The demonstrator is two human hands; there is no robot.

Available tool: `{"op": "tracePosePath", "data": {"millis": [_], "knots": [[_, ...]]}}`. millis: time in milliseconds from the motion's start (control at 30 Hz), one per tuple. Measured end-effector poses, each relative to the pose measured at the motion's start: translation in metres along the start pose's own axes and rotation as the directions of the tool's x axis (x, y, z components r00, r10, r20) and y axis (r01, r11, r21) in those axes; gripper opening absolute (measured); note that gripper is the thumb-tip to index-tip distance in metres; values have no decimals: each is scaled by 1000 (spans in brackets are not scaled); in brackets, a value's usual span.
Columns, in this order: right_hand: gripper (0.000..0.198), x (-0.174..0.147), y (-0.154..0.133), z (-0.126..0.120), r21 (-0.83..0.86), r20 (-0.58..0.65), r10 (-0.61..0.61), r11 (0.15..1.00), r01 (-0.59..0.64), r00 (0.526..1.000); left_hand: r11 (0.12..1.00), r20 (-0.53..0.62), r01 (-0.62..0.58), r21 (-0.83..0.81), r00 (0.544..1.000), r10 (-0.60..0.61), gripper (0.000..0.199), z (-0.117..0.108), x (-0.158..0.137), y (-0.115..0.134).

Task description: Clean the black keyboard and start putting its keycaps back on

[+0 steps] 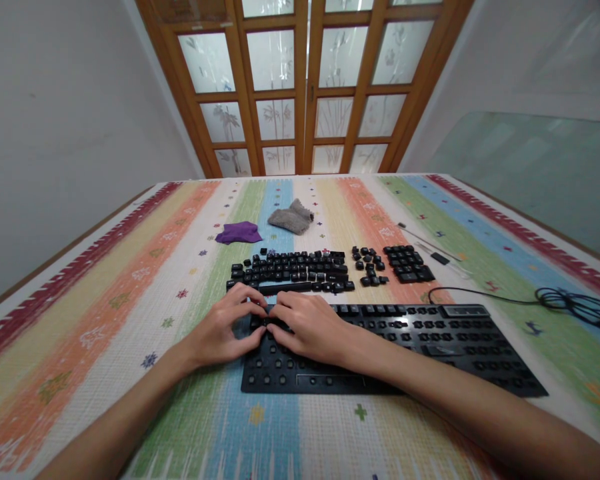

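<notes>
A black keyboard (430, 347) lies on the striped cloth, most of its key posts bare and a row of caps along its far edge. Over its far left corner, my left hand (233, 323) curves thumb and fingertips together. My right hand (307, 327) reaches across from the right and pinches at the same spot, its fingertips meeting the left ones. Between them is a small black piece that looks like a keycap (267, 321), mostly hidden by the fingers. Just beyond the keyboard lie loose black keycaps (295, 268), laid out in rows, with a long spacebar (285, 288) in front.
Further keycaps (369, 265) and a number-pad block (407, 263) lie to the right. Behind are a purple cloth (240, 233) and a grey cloth (293, 218). A thin brush (420, 237) lies at the right, near a coiled cable (580, 307). Glazed wooden doors (305, 93) stand behind the table.
</notes>
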State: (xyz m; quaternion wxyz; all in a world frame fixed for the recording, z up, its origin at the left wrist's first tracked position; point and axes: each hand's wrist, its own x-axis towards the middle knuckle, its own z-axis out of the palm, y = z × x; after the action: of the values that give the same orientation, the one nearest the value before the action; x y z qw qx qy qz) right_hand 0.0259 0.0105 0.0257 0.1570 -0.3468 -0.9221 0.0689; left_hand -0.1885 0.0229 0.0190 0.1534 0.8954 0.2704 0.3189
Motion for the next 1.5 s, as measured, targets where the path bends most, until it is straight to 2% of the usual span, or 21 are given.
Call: {"op": "tracePosePath", "data": {"millis": [200,767,1100,1333,1500], "knots": [[23,-1,-1,2,1,3,0,1000,0,1000,1000,13,25,-9,1000,-25,12,-1,-1,-2],[23,-4,-1,17,-85,-64,-75,994,70,995,1000,81,-30,-10,996,31,11,-7,3,-4],[24,1,-8,9,-100,88,-112,988,120,990,996,136,-71,53,989,63,17,-5,2,-1],[28,0,-3,0,-54,38,-59,997,61,998,995,85,-57,85,995,50,15,-6,3,-2],[27,-4,-2,-10,-58,68,-64,996,68,996,984,-59,76,159,996,-67,16,-20,12,-18]]}}
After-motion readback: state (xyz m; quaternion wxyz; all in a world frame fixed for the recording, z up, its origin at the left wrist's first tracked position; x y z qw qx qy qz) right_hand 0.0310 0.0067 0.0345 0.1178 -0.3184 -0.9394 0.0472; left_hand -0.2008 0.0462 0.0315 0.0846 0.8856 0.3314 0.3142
